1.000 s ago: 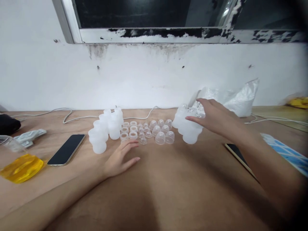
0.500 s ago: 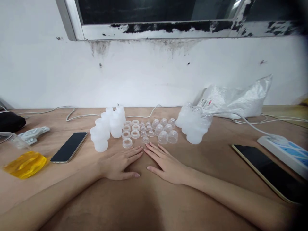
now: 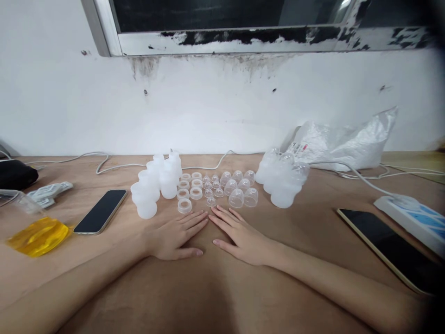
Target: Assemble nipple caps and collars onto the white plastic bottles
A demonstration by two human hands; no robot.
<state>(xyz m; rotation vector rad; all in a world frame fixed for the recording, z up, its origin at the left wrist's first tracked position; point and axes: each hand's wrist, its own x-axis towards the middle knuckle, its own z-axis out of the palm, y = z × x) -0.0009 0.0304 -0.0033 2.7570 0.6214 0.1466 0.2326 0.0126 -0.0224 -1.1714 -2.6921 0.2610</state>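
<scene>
My left hand (image 3: 177, 235) lies flat and open on the wooden table, just in front of several translucent rings (image 3: 184, 205). Flat beside it, fingers spread and holding nothing, is my right hand (image 3: 239, 235), its fingertips close to the small clear nipple-shaped pieces (image 3: 211, 201). Clear domes (image 3: 236, 198) stand in rows behind the right hand. White translucent bottles (image 3: 146, 208) are grouped to the left of the rings. On the right, a cluster of finished-looking white bottles with clear tops (image 3: 282, 195) stands close together.
A phone (image 3: 100, 211) and a yellow film-like item (image 3: 39, 236) lie at left. At right are a larger phone (image 3: 385, 248), a power strip (image 3: 413, 220) and a white plastic bag (image 3: 340, 146). A white cable (image 3: 222, 160) runs along the wall.
</scene>
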